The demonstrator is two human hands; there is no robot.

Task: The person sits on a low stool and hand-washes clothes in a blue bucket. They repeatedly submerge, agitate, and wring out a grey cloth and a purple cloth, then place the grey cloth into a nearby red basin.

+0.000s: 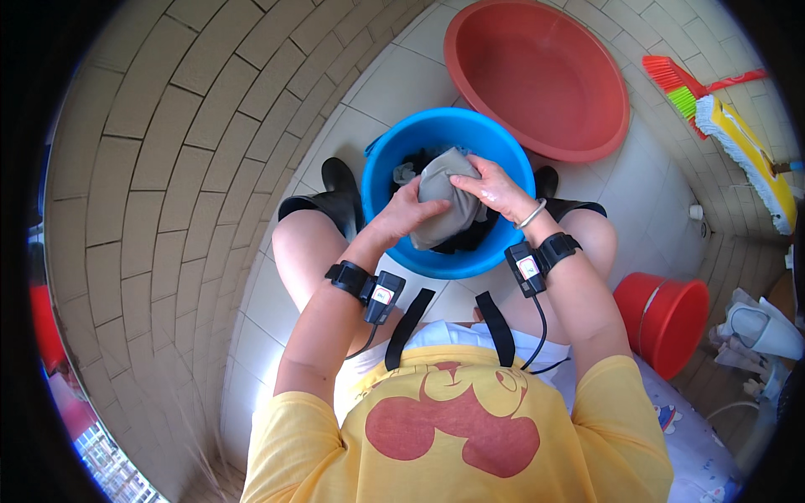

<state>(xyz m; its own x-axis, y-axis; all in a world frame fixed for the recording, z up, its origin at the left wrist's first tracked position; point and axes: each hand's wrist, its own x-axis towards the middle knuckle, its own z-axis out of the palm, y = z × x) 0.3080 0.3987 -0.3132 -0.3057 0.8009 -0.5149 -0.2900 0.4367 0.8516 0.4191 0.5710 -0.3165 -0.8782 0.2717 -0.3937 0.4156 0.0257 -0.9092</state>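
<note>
A wet-looking grey cloth (448, 204) is held between both hands over a blue plastic bucket (456, 267). My left hand (405, 215) grips its lower left side, with the thumb lying across the front. At its upper right edge, my right hand (494, 187) pinches the fabric between thumb and fingers; white specks, perhaps suds, show on the back of that hand. Dark cloth (475, 237) lies inside the bucket beneath the grey piece, beside a smaller light grey bit of fabric (404, 173). The bucket stands on the floor between my knees.
A large red plastic basin (541, 82) stands beyond the bucket. At the right are a red bucket (682, 324) lying tilted, a red and green brush (679, 91) and a yellow mop head (755, 163) against the tiled wall. Another tiled wall (182, 157) runs along the left.
</note>
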